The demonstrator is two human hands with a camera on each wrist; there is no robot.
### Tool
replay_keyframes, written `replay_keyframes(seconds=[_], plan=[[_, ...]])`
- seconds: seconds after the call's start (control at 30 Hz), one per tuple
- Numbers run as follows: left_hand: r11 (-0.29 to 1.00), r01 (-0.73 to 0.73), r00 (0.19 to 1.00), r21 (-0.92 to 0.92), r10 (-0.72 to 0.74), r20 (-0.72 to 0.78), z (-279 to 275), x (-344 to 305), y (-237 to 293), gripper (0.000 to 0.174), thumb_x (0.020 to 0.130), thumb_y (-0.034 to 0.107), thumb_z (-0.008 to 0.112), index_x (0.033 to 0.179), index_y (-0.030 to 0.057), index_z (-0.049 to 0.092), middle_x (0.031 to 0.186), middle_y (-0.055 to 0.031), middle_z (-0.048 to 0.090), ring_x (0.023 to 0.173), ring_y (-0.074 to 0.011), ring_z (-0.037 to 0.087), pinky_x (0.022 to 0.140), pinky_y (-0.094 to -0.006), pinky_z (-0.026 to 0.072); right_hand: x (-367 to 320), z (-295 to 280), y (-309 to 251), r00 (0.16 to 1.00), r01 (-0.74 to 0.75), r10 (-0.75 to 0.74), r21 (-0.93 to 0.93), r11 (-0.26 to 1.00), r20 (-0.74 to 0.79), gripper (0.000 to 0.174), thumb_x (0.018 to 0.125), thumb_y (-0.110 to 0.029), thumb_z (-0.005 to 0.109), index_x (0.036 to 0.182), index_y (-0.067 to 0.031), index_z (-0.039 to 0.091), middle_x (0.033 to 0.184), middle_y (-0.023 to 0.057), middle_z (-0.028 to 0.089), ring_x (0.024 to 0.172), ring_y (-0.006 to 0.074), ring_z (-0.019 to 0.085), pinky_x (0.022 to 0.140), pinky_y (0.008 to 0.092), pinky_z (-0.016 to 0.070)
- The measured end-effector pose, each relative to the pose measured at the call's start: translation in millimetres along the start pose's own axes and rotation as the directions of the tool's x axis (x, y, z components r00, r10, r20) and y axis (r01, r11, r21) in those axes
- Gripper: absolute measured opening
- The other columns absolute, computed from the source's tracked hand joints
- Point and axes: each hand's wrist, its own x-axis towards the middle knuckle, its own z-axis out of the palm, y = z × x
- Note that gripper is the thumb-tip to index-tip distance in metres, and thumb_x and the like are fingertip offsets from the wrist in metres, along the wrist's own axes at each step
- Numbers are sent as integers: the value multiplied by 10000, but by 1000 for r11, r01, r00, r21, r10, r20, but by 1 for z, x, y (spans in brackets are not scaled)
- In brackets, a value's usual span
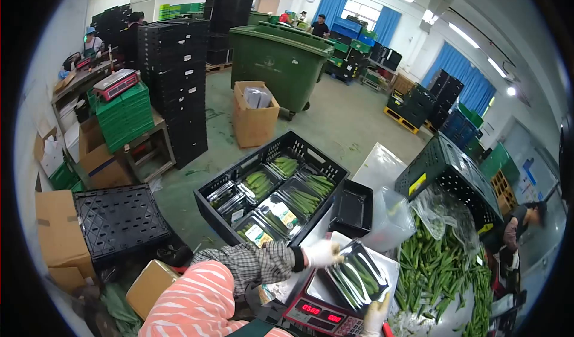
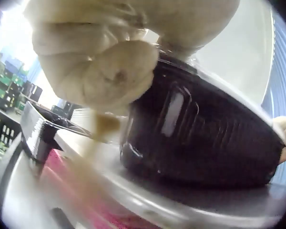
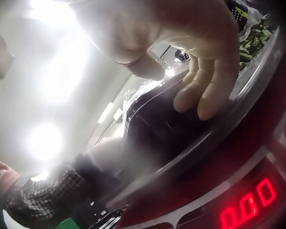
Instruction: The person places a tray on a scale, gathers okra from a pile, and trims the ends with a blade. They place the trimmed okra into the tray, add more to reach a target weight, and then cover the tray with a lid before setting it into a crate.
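A black plastic tray of okra (image 1: 357,276), glossy with clear film, sits on the metal pan of a red digital scale (image 1: 317,310). My left hand (image 1: 323,254), in a whitish glove, grips the tray's far left corner; in the left wrist view its curled fingers (image 2: 117,74) lie against the dark tray wall (image 2: 200,129). At the opposite, near right end is my gloved right hand (image 1: 375,318). In the right wrist view its thumb (image 3: 145,67) is over the tray's top edge and its fingertips (image 3: 205,102) press the side. Red digits (image 3: 248,205) glow on the scale below.
A black crate (image 1: 209,208) with several packed okra trays stands left of the scale. Empty black trays (image 1: 353,205) and a clear plastic bin (image 1: 388,217) are behind it. Loose okra (image 1: 436,265) heaps at right, beside a tipped black crate (image 1: 451,178).
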Motion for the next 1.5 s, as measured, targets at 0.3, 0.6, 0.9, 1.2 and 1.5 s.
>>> replay_keyframes(seconds=[0.3,0.6,0.9,1.2,1.5], plan=[[925,-379,893,-16,370,255,15,31,-22,876,738,312,658,1365,-55,169,1372,-276,270,1297,-321,272,1076,-342,213,40,-40,-35,891,359,-220,-319,877,397,884,574,107,451,1408,-37,196,1324,137,354,1169,218,415,908,253,388],[896,-369,914,-246,398,76,16,65,-39,358,862,227,565,1144,7,544,980,-88,628,883,-151,588,804,-288,469,39,-39,-56,887,-74,88,-49,996,454,845,638,58,458,1420,-46,156,1341,100,355,948,118,477,747,229,433],[772,479,847,-418,-281,451,2,84,-11,201,874,205,531,864,10,580,630,-39,544,452,-121,537,414,-242,466,41,-37,-34,923,154,-106,-101,983,371,793,822,-220,595,1395,35,110,1391,221,275,1280,269,287,1040,311,232],[723,522,832,-452,-314,457,5,73,-8,225,896,204,491,910,-11,554,741,-108,585,546,-185,587,474,-306,500,26,-41,-34,973,85,-49,-150,985,226,705,906,-360,496,1388,27,155,1354,245,331,1173,271,417,987,329,317],[941,200,970,-274,-150,192,21,-48,-2,503,769,439,637,929,-24,525,734,-104,557,721,-173,544,638,-296,440,-44,-46,-34,872,-402,292,235,885,392,136,911,-183,480,872,-54,462,720,108,575,581,199,613,515,286,490]])
